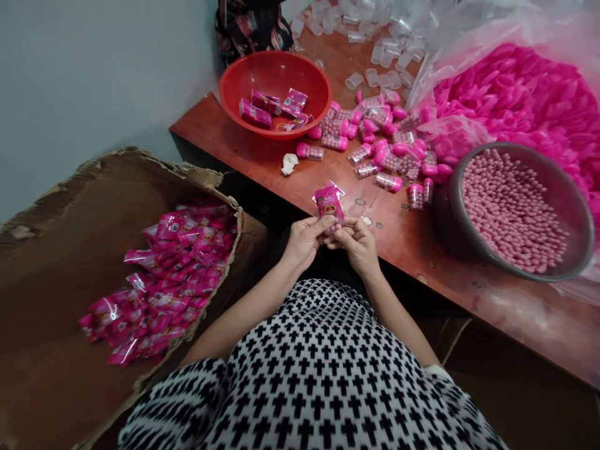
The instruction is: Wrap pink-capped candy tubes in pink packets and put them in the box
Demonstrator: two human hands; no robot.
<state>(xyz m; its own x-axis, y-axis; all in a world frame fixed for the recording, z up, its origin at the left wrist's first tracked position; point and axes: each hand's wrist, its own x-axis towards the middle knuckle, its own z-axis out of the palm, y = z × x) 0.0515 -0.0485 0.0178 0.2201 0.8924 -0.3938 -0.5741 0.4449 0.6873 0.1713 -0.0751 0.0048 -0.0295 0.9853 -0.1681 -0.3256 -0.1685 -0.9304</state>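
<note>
A shiny pink candy packet (329,201) stands upright between both hands, just off the table's front edge. My left hand (305,240) pinches its lower left part, thumb across the front. On the other side, my right hand (357,242) has thumb and fingers closed at the packet's bottom end. Something pinkish shows between the fingertips there, too covered to make out. Beyond the hands, small clear bottles with pink caps (388,182), filled with pink beads, lie in a loose heap. A red bowl (276,60) holds several flat pink packets (255,114).
At my left, an open cardboard box (51,206) contains many filled pink packets (173,275). On the table's right stand a grey bowl (591,234) of pink beads and a plastic bag of pink caps (515,87). Clear empty bottles (387,53) lie at the back.
</note>
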